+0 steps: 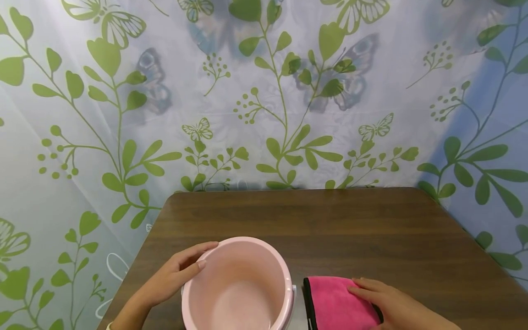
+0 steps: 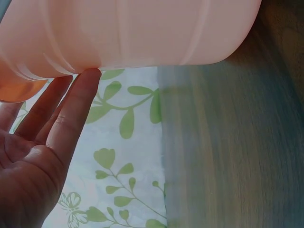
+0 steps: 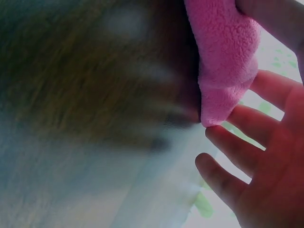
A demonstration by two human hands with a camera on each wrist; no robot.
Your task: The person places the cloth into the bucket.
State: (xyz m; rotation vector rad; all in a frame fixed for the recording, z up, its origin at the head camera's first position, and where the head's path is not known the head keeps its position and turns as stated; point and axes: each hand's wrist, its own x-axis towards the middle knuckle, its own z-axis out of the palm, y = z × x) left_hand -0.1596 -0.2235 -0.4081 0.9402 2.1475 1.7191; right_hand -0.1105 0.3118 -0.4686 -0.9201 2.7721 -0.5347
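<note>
A pale pink bucket stands with its open mouth up at the front of the table. My left hand touches its left side, fingertips and thumb at the rim. In the left wrist view, the straight fingers meet the bucket's ribbed outer wall. To the right of the bucket lies a folded bright pink cloth with black edging. My right hand rests at the cloth's right side. In the right wrist view, the fingers are spread and nearly straight along the fluffy cloth, with the thumb on it.
The brown wooden table runs back to a hanging curtain printed with green leaves and butterflies. A whitish surface shows between the bucket and the cloth. The bucket's handle joint sits at its right rim.
</note>
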